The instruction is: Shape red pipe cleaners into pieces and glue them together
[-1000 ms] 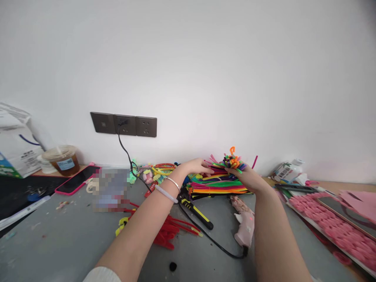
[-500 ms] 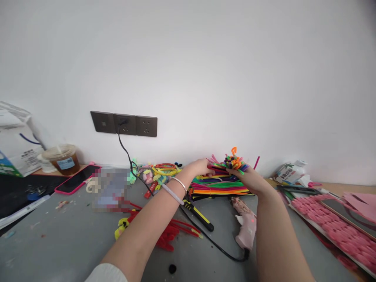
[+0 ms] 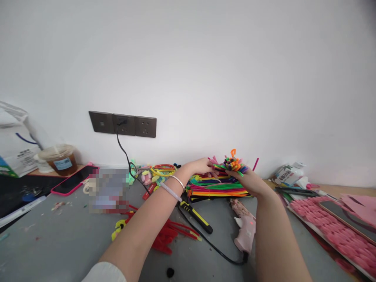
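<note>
At the back of the table, my right hand (image 3: 249,181) is closed round an upright bundle of multicoloured pipe cleaners (image 3: 232,164), its thumb pressed across the front. My left hand (image 3: 205,167) reaches in from the left with curled fingers gripping pipe cleaners beside the bundle; the fingertips are partly hidden. Just below both hands lies a flat stack of long pipe cleaners (image 3: 219,190), sorted in rows of purple, green, red, orange and black. A pink hot glue gun (image 3: 246,231) rests in front of the stack, near my right forearm.
A black cord runs from the wall socket (image 3: 122,124) to the glue gun. Black-and-yellow pliers handles (image 3: 197,217) and red pipe-cleaner pieces (image 3: 164,237) lie near my left forearm. Further left are a pink-cased phone (image 3: 76,180) and a drink cup (image 3: 63,160); a white bottle (image 3: 290,172) lies right.
The camera view has shifted slightly. My left fingers have shifted a little among the pipe cleaners; my right hand keeps its hold on the bundle.
</note>
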Motion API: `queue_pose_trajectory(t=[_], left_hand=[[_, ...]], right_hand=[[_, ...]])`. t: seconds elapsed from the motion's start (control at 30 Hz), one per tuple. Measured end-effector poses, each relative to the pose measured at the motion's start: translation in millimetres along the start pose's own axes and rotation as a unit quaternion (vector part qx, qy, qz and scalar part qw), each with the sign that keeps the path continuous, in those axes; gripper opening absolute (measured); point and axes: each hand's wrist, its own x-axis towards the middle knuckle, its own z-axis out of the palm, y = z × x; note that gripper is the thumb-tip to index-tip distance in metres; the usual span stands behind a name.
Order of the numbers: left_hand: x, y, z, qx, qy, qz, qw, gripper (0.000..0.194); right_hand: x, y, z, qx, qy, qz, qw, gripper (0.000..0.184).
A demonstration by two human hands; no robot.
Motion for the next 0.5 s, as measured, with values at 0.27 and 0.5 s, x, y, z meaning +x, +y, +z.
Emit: queue_pose_trajectory(t=[0.27,0.5], left_hand=[[8.7,-4.3,7.8,0.161,0.065,-0.032,0.984,0.027],[12.0,-2.5,13.0,0.267,0.058,-0.007,0.962,0.029]], right_hand=[[0.4,0.6,2.0,0.018,-0.012,0.010,1.000,0.043],[1.4,2.4,2.0,0.023,-0.017,0.022,0.999,0.040]])
